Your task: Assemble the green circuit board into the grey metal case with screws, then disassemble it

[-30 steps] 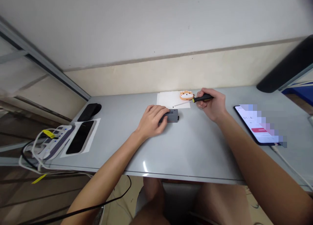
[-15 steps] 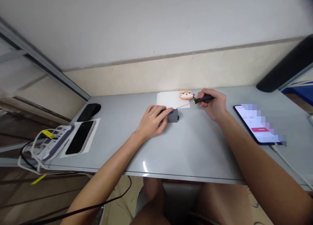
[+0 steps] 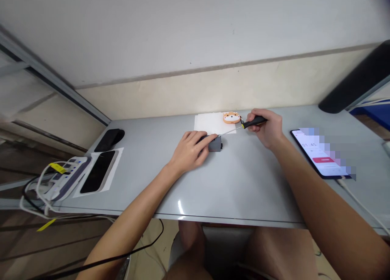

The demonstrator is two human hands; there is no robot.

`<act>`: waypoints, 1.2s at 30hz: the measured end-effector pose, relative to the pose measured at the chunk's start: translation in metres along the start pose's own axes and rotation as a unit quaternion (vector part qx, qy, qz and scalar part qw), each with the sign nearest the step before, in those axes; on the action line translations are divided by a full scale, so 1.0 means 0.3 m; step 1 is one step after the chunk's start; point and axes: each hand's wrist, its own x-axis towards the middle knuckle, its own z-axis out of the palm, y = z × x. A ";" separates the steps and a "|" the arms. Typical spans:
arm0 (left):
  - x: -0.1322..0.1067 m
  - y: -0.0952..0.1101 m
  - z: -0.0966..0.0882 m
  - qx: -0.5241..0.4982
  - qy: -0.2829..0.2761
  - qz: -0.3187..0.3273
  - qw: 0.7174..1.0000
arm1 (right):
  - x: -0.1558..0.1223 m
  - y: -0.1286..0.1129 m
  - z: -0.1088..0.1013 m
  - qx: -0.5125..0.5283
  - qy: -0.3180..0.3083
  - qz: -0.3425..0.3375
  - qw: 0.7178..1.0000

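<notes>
My left hand (image 3: 191, 149) lies curled over a small grey box-shaped device (image 3: 215, 143) in the middle of the grey table (image 3: 237, 182), pinning it down. My right hand (image 3: 265, 128) is closed round the black and yellow handle of a thin screwdriver (image 3: 243, 126). Its metal shaft slants down to the left, with the tip at the top of the grey device. A white paper sheet (image 3: 210, 122) lies just behind the device, and an orange animal-face item (image 3: 231, 117) rests on its right end.
A lit phone (image 3: 319, 154) with a cable lies at the right. At the left lie a dark phone on paper (image 3: 98, 176), a black case (image 3: 109, 139) and a white power strip (image 3: 65, 177) with cables. A black cylinder (image 3: 356, 82) leans at the far right. The wall runs along the back.
The screwdriver tip has moved from above the paper down to the top of the grey device. My left hand stays on the device. The camera has shifted slightly.
</notes>
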 end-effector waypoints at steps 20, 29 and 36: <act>-0.014 -0.018 -0.015 -0.257 0.032 -0.109 0.960 | 0.051 -0.016 -0.065 0.078 0.087 -0.026 0.993; -0.008 -0.039 0.033 -0.350 0.014 -0.257 0.901 | 0.065 -0.040 -0.105 0.061 0.129 -0.070 0.987; -0.008 -0.034 0.059 -0.263 0.006 -0.251 0.932 | -0.022 -0.087 -0.028 -0.035 0.097 -0.121 0.987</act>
